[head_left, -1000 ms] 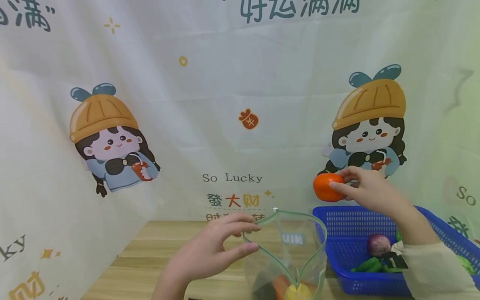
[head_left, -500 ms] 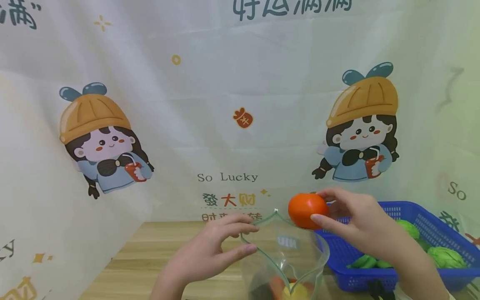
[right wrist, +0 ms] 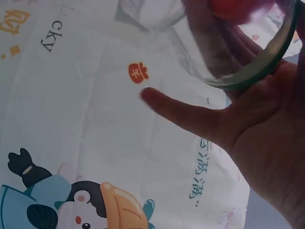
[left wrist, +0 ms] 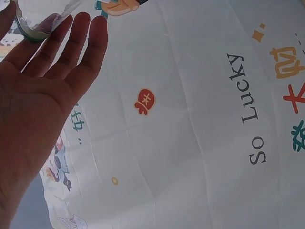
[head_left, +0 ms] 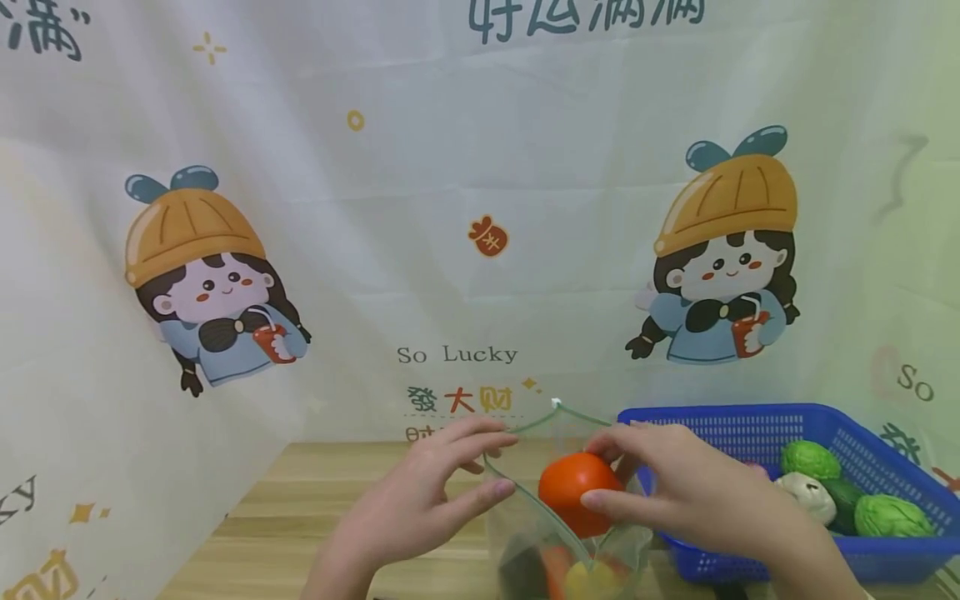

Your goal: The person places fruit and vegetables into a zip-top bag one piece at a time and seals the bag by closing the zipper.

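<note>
At the mouth of a clear bag [head_left: 637, 546] with a green rim, a red tomato [head_left: 576, 493] hangs low beside my right hand [head_left: 675, 479]. In the head view the right fingers and thumb overlap the tomato's right side. The right wrist view shows that thumb stretched out straight, away from the tomato [right wrist: 238, 8], with the fingers behind the green rim. My left hand [head_left: 435, 483] is at the bag's left rim, its fingers straight and thumb spread. Inside the bag lie a dark item [head_left: 522, 571], something orange [head_left: 557, 562] and something yellow [head_left: 592, 577].
A blue plastic basket [head_left: 720, 425] stands to the right of the bag. It holds green cabbage-like vegetables [head_left: 892, 515], a white garlic bulb [head_left: 808, 496] and a dark green vegetable [head_left: 843, 500]. Wooden table [head_left: 255, 517] extends left; a printed cloth [head_left: 420, 250] hangs behind.
My right hand has brought the tomato left and down from above the basket to the bag's mouth, and its thumb is now spread. The left hand has stayed at the rim.
</note>
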Action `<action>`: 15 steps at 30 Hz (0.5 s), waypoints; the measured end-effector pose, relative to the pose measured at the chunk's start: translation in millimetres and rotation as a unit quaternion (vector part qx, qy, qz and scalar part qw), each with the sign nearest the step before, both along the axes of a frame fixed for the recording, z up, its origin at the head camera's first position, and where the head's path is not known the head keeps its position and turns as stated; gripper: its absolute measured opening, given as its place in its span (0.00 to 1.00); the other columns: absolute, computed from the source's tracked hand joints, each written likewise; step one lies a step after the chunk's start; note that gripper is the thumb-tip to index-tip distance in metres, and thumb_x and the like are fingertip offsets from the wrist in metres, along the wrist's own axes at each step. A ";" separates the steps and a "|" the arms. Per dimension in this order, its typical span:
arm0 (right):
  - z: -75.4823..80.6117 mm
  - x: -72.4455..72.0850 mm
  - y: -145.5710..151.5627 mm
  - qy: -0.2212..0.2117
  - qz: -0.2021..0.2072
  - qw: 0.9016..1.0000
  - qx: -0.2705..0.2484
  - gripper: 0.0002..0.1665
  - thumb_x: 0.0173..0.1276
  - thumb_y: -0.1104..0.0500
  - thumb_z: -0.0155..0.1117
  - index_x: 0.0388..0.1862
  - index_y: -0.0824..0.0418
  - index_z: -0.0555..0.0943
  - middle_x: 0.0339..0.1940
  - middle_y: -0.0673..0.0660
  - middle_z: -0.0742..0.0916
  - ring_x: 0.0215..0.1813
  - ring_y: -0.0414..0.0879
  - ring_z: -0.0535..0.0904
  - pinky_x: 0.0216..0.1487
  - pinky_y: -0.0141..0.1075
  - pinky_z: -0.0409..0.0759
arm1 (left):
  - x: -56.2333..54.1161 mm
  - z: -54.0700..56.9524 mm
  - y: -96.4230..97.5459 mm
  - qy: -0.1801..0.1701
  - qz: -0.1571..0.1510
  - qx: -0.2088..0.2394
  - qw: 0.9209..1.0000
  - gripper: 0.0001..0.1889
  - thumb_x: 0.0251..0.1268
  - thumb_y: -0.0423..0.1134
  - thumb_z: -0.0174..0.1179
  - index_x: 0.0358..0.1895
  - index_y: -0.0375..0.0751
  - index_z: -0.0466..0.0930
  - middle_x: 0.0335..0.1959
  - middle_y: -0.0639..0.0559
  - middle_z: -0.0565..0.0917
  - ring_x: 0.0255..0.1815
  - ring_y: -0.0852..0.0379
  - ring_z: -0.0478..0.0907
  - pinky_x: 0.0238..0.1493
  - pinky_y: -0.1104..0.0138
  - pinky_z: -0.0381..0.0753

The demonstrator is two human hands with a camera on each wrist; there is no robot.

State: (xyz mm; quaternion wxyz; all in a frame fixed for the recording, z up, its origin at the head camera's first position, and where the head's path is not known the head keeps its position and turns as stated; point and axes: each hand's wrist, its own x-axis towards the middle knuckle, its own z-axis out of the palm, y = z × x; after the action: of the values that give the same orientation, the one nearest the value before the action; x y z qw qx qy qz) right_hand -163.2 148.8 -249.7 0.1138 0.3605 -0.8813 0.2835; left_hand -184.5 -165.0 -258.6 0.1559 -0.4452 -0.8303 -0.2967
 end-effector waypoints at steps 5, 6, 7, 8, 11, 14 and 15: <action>-3.3 -6.5 -3.7 -0.056 -0.007 0.997 0.044 0.24 0.73 0.34 0.69 0.58 0.47 0.85 0.45 0.37 0.90 0.44 0.29 0.85 0.44 0.31 0.87 | 0.9 -0.9 1.9 0.007 -0.012 -0.001 1.000 0.21 0.82 0.49 0.60 0.72 0.50 0.79 0.72 0.55 0.78 0.62 0.57 0.82 0.59 0.65 0.88; -3.7 -7.1 -4.2 -0.052 -0.020 0.997 0.050 0.25 0.72 0.34 0.70 0.58 0.47 0.86 0.45 0.37 0.91 0.45 0.31 0.87 0.46 0.34 0.89 | 1.0 -0.7 2.2 0.010 -0.013 0.001 1.000 0.21 0.82 0.48 0.61 0.71 0.50 0.80 0.72 0.55 0.79 0.63 0.56 0.82 0.59 0.65 0.88; -3.6 -7.6 -4.8 -0.048 -0.036 0.997 0.054 0.26 0.72 0.35 0.71 0.58 0.48 0.86 0.47 0.39 0.92 0.47 0.34 0.88 0.48 0.37 0.90 | 1.0 -0.6 2.4 0.016 -0.012 0.004 1.000 0.21 0.81 0.48 0.61 0.71 0.49 0.80 0.72 0.55 0.79 0.64 0.56 0.82 0.59 0.65 0.88; -3.3 -8.1 -5.3 -0.045 -0.055 0.996 0.057 0.26 0.71 0.35 0.71 0.59 0.49 0.87 0.48 0.41 0.92 0.49 0.36 0.89 0.50 0.40 0.91 | 1.1 -0.3 2.5 0.021 -0.011 0.007 1.000 0.21 0.81 0.47 0.62 0.71 0.48 0.80 0.72 0.54 0.79 0.64 0.56 0.82 0.58 0.65 0.88; -2.2 -9.6 -6.5 -0.038 -0.097 0.993 0.062 0.28 0.71 0.36 0.72 0.60 0.52 0.87 0.52 0.49 0.93 0.54 0.46 0.91 0.56 0.51 0.91 | 1.2 0.1 1.8 0.036 -0.002 0.011 0.999 0.22 0.80 0.46 0.63 0.71 0.48 0.80 0.72 0.53 0.80 0.67 0.55 0.81 0.58 0.66 0.87; -0.9 -11.7 -6.6 -0.043 -0.112 0.991 0.056 0.29 0.73 0.37 0.71 0.62 0.53 0.86 0.55 0.53 0.93 0.57 0.51 0.91 0.57 0.55 0.90 | 1.0 0.2 0.1 0.036 0.005 0.008 0.999 0.22 0.80 0.46 0.63 0.72 0.48 0.80 0.73 0.53 0.79 0.67 0.56 0.81 0.58 0.65 0.87; -0.5 -12.2 -6.4 -0.042 -0.112 0.991 0.054 0.30 0.73 0.36 0.70 0.63 0.53 0.86 0.56 0.53 0.93 0.58 0.51 0.91 0.57 0.55 0.90 | 0.8 0.2 -0.5 0.037 0.006 0.008 0.999 0.22 0.80 0.46 0.63 0.72 0.48 0.80 0.73 0.53 0.79 0.67 0.56 0.81 0.58 0.65 0.87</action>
State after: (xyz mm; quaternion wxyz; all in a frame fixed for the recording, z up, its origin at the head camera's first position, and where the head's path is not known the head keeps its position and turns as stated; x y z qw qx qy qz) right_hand -175.4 142.4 -250.2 0.0881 0.2525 -0.9343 0.2359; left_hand -183.8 -165.6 -258.4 0.1915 -0.4494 -0.8244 -0.2859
